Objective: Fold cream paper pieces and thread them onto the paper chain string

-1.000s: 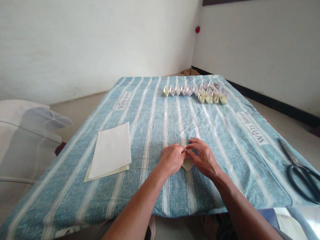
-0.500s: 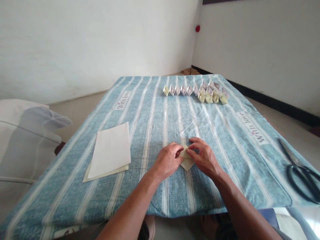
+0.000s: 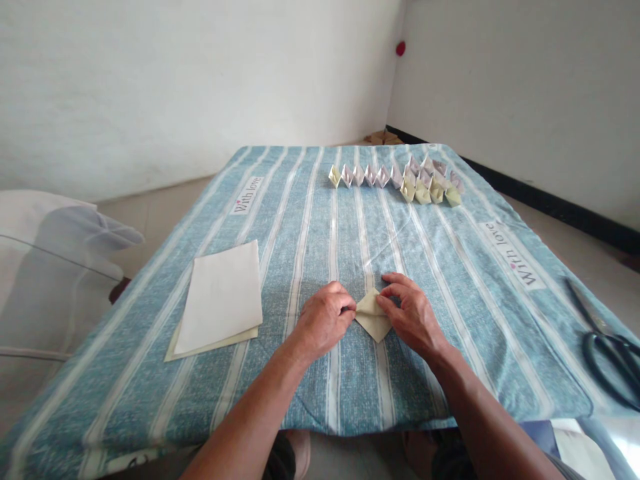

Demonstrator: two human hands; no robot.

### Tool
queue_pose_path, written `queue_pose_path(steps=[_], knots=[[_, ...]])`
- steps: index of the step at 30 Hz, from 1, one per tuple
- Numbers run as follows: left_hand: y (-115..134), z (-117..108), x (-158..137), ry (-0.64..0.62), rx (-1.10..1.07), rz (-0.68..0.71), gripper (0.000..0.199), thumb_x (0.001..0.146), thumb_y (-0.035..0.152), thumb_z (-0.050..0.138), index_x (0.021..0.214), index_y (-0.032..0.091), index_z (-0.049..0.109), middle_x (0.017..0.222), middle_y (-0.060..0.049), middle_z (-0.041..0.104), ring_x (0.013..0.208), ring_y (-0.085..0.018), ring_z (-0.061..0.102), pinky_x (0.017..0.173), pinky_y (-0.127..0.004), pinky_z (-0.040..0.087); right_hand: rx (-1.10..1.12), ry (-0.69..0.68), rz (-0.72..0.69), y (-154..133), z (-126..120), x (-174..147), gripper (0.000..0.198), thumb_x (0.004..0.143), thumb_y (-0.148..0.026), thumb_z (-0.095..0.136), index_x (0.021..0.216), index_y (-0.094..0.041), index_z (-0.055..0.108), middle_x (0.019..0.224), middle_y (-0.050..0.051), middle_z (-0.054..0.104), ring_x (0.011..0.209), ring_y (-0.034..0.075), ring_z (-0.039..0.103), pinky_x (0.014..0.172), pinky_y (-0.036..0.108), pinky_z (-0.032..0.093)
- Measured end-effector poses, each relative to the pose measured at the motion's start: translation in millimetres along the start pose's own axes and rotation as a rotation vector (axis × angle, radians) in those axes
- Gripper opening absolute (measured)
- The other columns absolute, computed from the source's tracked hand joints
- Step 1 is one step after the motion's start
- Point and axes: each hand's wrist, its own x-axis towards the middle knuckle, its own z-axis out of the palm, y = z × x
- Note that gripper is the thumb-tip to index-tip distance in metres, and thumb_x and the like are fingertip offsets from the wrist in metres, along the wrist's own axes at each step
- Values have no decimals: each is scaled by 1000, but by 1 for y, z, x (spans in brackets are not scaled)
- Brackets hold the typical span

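Observation:
A small folded piece of pale yellow paper [image 3: 375, 325] lies on the striped cloth in front of me, its outline a diamond with a crease across the middle. My left hand [image 3: 326, 315] pinches its left corner between thumb and fingers. On the upper right side of the paper, my right hand [image 3: 407, 312] presses and grips the edge with thumb and forefinger. Farther back stand several folded paper boats [image 3: 370, 176], white-lilac and yellow, set close together in rows.
White and yellow paper sheets [image 3: 223, 297] lie stacked at the left. Black-handled scissors [image 3: 607, 343] rest near the right edge. A blue-and-white striped tablecloth [image 3: 285, 267] covers the table. A white-covered object [image 3: 45, 280] stands beyond its left edge.
My left hand has drawn a little to the left, to the paper's left corner, uncovering more of the folded paper. My right hand stays on it. The camera view has shifted slightly.

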Motion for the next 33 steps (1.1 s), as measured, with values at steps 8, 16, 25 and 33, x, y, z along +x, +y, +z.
queue_pose_path(steps=[8,16,25,33], knots=[[-2,2,-1,-46,63,1,14,83,12,61,74,19,70,91,-3,60,87,-17,60,78,-30,47,-74,0,-36,2,1,2,15,83,-26,58,72,-21,67,118,11,64,111,27,59,98,47,43],[4,1,-3,-61,160,42,18,86,12,55,72,17,66,92,-5,60,89,-19,59,80,-31,48,-171,10,-70,0,3,2,13,83,-24,60,73,-21,67,120,10,64,112,28,57,99,50,39],[11,0,-3,-67,222,6,20,85,7,50,71,16,61,93,-6,60,92,-20,59,80,-32,49,-238,-3,-96,-1,2,4,13,84,-24,60,73,-21,67,120,11,65,112,29,58,96,49,39],[44,22,-29,157,508,65,16,87,6,47,84,14,61,93,-12,62,87,-28,58,77,-45,52,-284,-43,-98,-1,1,7,15,84,-25,59,73,-22,68,119,10,65,112,29,57,96,49,38]])
